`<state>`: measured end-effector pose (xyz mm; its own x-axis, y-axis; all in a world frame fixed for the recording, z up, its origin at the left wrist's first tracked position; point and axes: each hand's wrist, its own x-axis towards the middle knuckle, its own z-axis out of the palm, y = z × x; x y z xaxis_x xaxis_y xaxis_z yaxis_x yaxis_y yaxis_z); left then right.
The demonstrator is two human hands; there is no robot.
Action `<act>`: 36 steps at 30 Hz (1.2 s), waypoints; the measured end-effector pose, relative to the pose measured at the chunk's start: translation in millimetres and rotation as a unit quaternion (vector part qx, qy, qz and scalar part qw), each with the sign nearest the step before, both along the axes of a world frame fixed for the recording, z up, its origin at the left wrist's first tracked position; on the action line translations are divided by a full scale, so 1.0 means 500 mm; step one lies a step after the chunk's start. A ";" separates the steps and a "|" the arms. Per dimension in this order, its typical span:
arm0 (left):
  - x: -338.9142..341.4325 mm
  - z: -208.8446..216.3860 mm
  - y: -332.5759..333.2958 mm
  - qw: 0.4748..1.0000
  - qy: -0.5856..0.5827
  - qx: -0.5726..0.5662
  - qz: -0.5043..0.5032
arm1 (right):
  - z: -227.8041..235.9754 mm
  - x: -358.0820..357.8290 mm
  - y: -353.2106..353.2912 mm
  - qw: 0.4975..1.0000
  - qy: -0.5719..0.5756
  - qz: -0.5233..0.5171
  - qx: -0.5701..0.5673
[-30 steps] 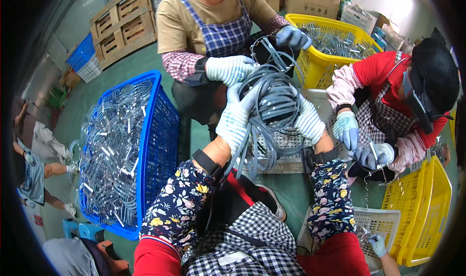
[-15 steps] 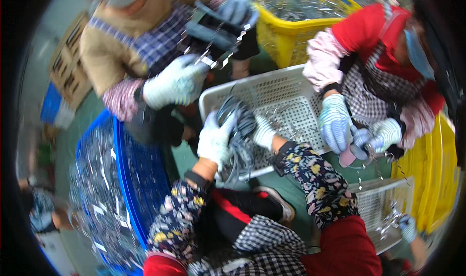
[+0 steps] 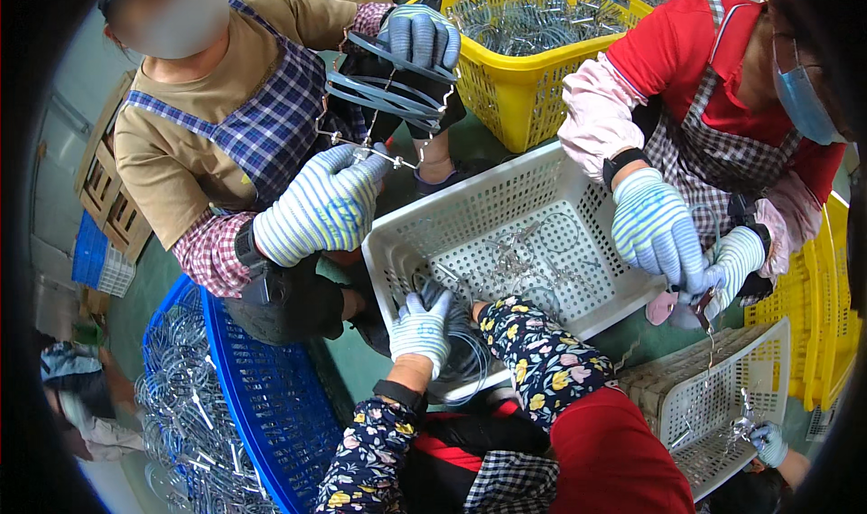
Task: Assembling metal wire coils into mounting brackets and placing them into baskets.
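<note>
A co-worker in a tan shirt and checked apron (image 3: 185, 166) and another in a red shirt (image 3: 677, 44) take up the most room, on the far left and at the right. A blue basket (image 3: 280, 406), piled with clear and grey looped pieces, stands at the lower left; a white basket (image 3: 488, 193) sits centrally among the people, and a yellow basket (image 3: 519, 89) full of similar loops stands behind it. Yellow baskets (image 3: 813, 315) are nested at the right edge, near a smaller white basket (image 3: 763, 369). The person's flowered right sleeve (image 3: 546, 351) reaches over the near rim of the central basket; the right hand is hidden, so its grip cannot be told. A bundle of grey loops (image 3: 465, 351) is at that basket's near left corner. The gloved left hand (image 3: 420, 333) rests against the bundle's left side, fingers bent over dark strands; whether it grasps them or merely touches them cannot be told. The tan-shirted co-worker holds up flat grey loops (image 3: 384, 98) with chain-like metal strips. Smallest are the loose metal pieces (image 3: 519, 252) scattered over the central basket's perforated bottom.
</note>
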<state>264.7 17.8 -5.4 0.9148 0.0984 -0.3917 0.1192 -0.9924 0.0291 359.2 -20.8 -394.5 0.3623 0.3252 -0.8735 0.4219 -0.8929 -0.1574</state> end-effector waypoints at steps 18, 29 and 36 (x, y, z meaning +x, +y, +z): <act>0.045 -0.036 0.026 0.992 0.099 -0.077 -0.026 | 0.586 0.040 -0.284 0.910 -0.015 -0.268 0.316; -0.016 0.048 0.052 0.984 -0.100 -0.106 -0.107 | 0.682 -0.030 -0.228 0.953 -0.081 0.021 0.290; -0.137 0.239 0.036 0.838 -0.463 -0.258 -0.127 | 0.838 -0.245 -0.452 0.739 -0.331 -0.237 0.537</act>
